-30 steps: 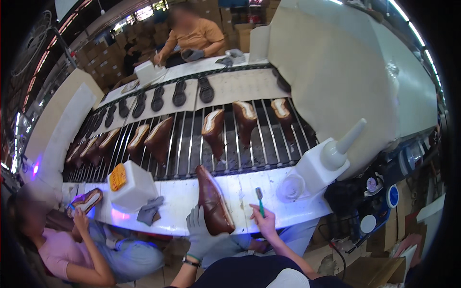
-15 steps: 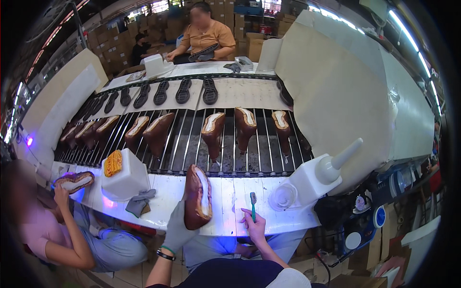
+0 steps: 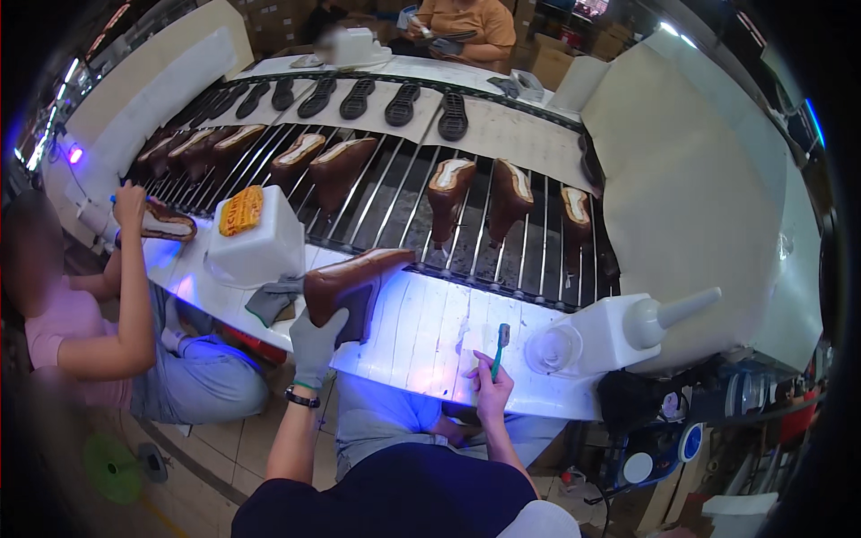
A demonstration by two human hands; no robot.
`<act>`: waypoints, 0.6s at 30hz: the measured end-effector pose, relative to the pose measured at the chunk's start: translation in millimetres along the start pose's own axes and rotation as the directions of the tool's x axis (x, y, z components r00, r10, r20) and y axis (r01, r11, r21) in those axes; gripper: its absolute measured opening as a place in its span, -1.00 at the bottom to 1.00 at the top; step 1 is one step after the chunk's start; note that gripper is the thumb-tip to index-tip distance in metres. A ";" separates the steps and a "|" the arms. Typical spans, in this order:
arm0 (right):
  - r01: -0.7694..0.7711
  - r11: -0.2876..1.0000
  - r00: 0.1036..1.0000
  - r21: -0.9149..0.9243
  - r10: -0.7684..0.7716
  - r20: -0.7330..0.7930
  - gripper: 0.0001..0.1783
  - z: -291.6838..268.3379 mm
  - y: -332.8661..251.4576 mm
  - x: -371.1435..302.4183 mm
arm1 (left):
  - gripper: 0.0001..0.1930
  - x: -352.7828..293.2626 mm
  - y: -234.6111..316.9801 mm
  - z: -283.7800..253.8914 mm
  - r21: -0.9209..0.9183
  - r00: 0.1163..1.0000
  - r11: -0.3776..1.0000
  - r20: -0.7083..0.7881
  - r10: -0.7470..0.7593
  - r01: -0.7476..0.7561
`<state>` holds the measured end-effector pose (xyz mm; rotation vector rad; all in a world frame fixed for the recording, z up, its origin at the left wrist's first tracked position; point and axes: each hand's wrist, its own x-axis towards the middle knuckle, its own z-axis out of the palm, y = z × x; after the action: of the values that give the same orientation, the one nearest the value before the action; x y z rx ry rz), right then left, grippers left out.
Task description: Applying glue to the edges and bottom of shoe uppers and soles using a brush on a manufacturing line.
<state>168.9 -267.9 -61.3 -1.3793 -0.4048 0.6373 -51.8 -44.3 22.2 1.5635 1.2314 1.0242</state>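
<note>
My left hand (image 3: 316, 351), in a grey glove, grips a brown leather shoe upper (image 3: 359, 280) by its heel part. The upper is tilted over the near table edge, toe pointing right and away, its smooth side up and its underside hidden. Bare and lower right, my right hand (image 3: 492, 387) holds a green toothbrush (image 3: 502, 342) with the bristle head upward. Just right of the brush, a small clear cup (image 3: 552, 348) sits against a white squeeze bottle (image 3: 619, 334) with a long spout.
A roller conveyor (image 3: 386, 211) carries several brown uppers, with black soles (image 3: 402, 105) on a pale mat behind. Left stand a white container (image 3: 256, 251) with an orange packet (image 3: 240, 212) and a grey glove (image 3: 274, 300). One co-worker (image 3: 99, 332) sits left; another (image 3: 471, 31) works across.
My left hand has turned the upper from upright, white underside showing, to lying over with its toe to the right. The view has shifted. The left co-worker's arm has risen.
</note>
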 end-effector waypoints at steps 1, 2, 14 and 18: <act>-0.016 1.000 1.000 -0.019 0.015 -0.002 -0.73 0.5 -0.4 0.9 | -0.52 4.7 0.7 -0.8 -0.131 0.994 0.986 -0.001 -0.105 0.104; -0.012 1.000 1.000 -0.026 0.012 -0.001 -0.73 0.9 -0.7 1.0 | -0.57 6.7 1.8 -5.4 -0.256 0.943 0.909 0.038 -0.331 0.329; -0.057 0.996 0.998 -0.068 0.055 -0.042 -0.75 4.9 -3.3 1.2 | -0.45 161.6 0.7 109.7 0.021 0.933 0.970 -0.270 0.237 -0.241; -0.059 0.995 0.997 -0.076 0.055 -0.061 -0.74 6.8 -5.6 -0.2 | -0.34 226.0 -28.3 158.6 0.364 0.962 0.915 -0.136 0.235 -0.173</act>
<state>165.5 -263.1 -54.7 -1.4847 -0.3476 0.6320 130.0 158.8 -30.0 1.9433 1.4560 1.1433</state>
